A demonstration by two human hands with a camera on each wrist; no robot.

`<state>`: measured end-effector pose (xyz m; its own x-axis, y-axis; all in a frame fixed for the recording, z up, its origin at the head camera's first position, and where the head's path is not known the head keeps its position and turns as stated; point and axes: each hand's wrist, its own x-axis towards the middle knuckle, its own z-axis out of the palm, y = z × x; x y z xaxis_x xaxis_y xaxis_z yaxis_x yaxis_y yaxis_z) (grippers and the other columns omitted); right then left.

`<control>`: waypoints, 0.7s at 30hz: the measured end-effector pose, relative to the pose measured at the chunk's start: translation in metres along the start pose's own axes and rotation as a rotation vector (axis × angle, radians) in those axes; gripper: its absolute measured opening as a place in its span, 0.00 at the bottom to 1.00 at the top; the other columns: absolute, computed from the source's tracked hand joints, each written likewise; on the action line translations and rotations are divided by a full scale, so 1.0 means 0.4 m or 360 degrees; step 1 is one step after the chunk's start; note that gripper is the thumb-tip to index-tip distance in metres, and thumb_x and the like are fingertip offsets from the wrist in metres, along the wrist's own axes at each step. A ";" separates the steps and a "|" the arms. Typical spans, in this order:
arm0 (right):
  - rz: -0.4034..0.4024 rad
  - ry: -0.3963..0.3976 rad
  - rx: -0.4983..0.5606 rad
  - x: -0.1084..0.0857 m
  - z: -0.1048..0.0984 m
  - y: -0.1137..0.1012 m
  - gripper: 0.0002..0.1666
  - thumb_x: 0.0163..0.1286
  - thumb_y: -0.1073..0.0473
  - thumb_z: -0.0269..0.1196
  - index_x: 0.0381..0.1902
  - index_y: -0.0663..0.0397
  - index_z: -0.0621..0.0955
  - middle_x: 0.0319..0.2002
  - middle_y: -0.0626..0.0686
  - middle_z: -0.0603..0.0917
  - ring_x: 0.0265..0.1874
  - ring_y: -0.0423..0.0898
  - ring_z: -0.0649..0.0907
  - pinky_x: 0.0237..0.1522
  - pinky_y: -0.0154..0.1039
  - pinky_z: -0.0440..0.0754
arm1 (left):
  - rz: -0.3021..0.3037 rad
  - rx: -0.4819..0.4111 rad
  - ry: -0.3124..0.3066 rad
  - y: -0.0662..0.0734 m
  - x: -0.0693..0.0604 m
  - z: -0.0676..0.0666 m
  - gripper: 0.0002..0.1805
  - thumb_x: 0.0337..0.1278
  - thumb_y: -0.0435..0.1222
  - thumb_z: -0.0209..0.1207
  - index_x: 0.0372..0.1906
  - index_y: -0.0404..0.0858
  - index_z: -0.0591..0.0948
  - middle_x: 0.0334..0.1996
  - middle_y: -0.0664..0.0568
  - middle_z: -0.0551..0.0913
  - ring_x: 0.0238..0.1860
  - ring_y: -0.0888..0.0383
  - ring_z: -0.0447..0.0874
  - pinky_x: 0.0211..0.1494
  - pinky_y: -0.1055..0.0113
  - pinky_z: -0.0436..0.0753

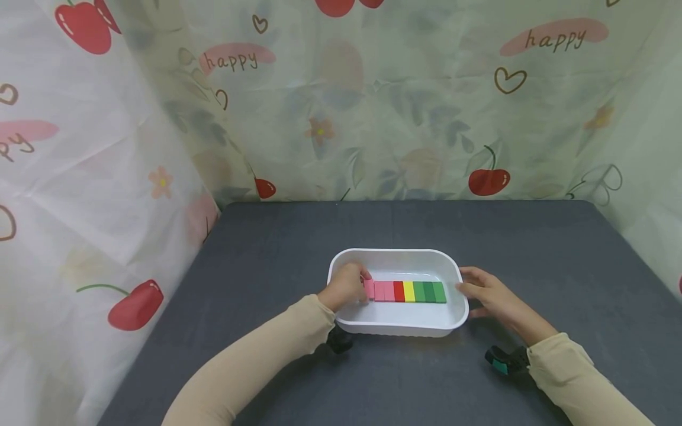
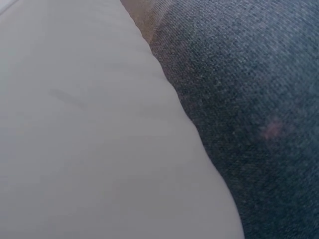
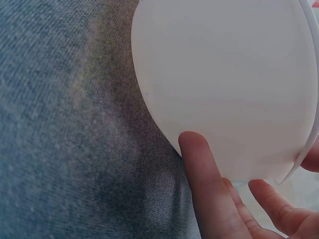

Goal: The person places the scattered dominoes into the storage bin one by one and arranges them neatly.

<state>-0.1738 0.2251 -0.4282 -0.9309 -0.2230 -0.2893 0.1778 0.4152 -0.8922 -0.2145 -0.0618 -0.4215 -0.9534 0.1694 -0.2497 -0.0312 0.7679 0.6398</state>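
Note:
A white plastic tray [image 1: 396, 329] with rounded corners stands on the table. Inside it runs a row of flat coloured blocks: pink blocks [image 1: 384, 291] at the left, one red block [image 1: 399, 291], one yellow block [image 1: 409, 291] and green blocks [image 1: 428, 292] at the right. My left hand [image 1: 345, 288] reaches over the tray's left end and pinches the leftmost pink block [image 1: 369, 289], partly covering it. My right hand [image 1: 494, 300] holds the tray's right end, thumb at the rim. In the right wrist view its fingers [image 3: 207, 184] rest against the outer wall.
The table has a dark grey cloth cover [image 1: 288, 242]. Behind it and along the left side hangs a printed curtain [image 1: 367, 118] with cherries and hearts. The tray wall [image 2: 99, 124] fills much of the left wrist view. A black wrist device [image 1: 506, 361] sits below my right hand.

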 end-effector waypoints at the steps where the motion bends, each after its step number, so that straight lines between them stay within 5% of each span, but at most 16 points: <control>1: -0.0001 0.0000 0.0000 0.000 0.001 0.000 0.39 0.74 0.53 0.54 0.72 0.67 0.53 0.67 0.74 0.63 0.60 0.68 0.73 0.42 0.51 0.84 | 0.0002 0.0017 0.0003 0.000 0.000 0.001 0.20 0.39 0.21 0.69 0.43 0.34 0.82 0.34 0.47 0.79 0.36 0.54 0.75 0.42 0.60 0.81; 21: 0.0015 0.0020 -0.0016 0.004 0.002 0.002 0.37 0.74 0.53 0.53 0.71 0.66 0.54 0.66 0.74 0.64 0.61 0.68 0.72 0.42 0.52 0.84 | -0.0014 0.0039 -0.0006 0.003 0.001 0.004 0.22 0.36 0.20 0.70 0.43 0.34 0.82 0.36 0.47 0.81 0.36 0.54 0.76 0.44 0.61 0.81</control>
<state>-0.1749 0.2243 -0.4295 -0.9331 -0.2081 -0.2933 0.1835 0.4260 -0.8859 -0.2143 -0.0597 -0.4219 -0.9520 0.1646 -0.2582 -0.0324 0.7844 0.6195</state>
